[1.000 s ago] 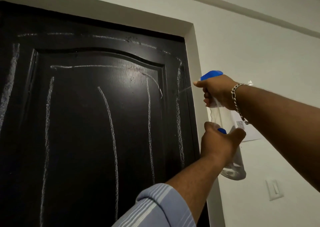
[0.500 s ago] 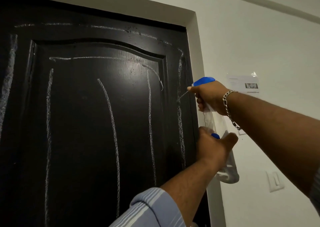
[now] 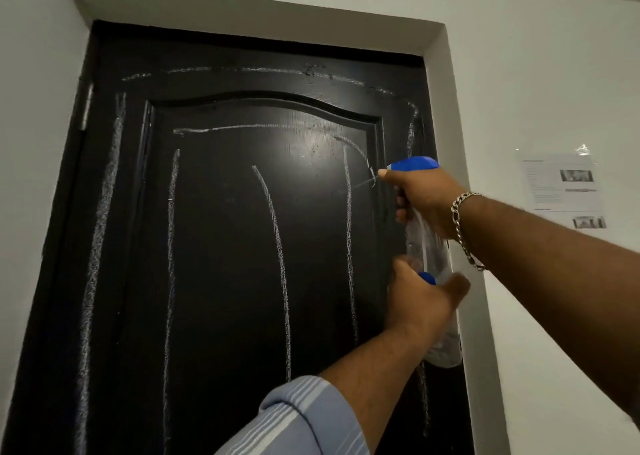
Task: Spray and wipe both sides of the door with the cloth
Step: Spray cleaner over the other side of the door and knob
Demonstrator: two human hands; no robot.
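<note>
dark panelled door (image 3: 242, 246), closed in a pale frame, streaked with white chalk-like lines running down and across its upper panel. clear plastic spray bottle (image 3: 429, 253) with a blue head, held up near the door's right edge, nozzle aimed at the panel; thin jet of mist visible just off the nozzle. right hand (image 3: 420, 200) wrapped round the neck and trigger, grip clamped on the bottle, chain bracelet (image 3: 462, 229) at the wrist. left hand (image 3: 420, 302) curled round the lower body of the bottle, steadying it, striped sleeve (image 3: 304, 420) below. no cloth in view. taped paper notice (image 3: 562, 191) on the wall to the right.

likely light, mostly empty, with thin walls that flex under a squeeze and may turn slippery once wet. best held at the stiff neck under the head, one finger on the trigger, second hand lightly supporting the body. door itself rigid and heavy, apt to swing if unlatched when pressed during wiping.
</note>
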